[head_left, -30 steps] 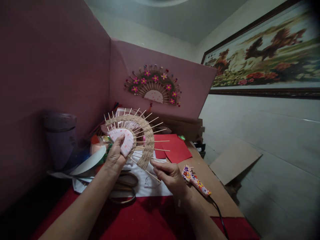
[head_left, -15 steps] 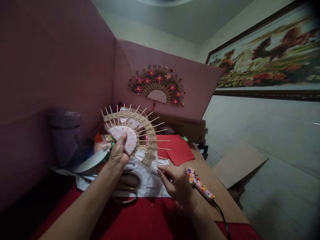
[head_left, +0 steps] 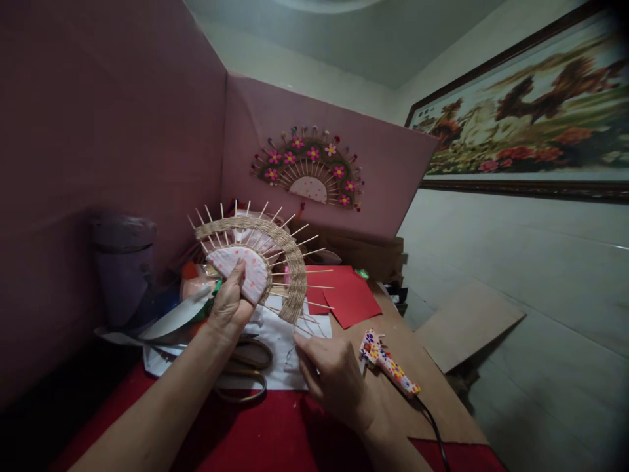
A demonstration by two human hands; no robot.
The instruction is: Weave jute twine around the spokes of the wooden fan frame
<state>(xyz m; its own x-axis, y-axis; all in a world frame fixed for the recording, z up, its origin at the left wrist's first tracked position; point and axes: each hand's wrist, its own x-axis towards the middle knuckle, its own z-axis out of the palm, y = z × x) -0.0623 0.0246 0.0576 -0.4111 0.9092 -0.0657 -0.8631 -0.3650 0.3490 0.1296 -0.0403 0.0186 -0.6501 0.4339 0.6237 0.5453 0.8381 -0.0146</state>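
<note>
Left hand (head_left: 228, 303): grips a woven fan (head_left: 295, 278) by its dotted base (head_left: 226, 261), above the table (head_left: 265, 429).
Right hand (head_left: 334, 375): fingertips bent at the fan's lower end; grip unclear.
Glue gun (head_left: 389, 366): lies near the table's right edge.

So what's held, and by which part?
Left hand holds the woven fan by its dotted half-round base, thumb on front. Right hand near its lower end; grip unclear.

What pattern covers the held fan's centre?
The held fan's centre is pale pink with reddish spots; the head view shows it best.
</note>
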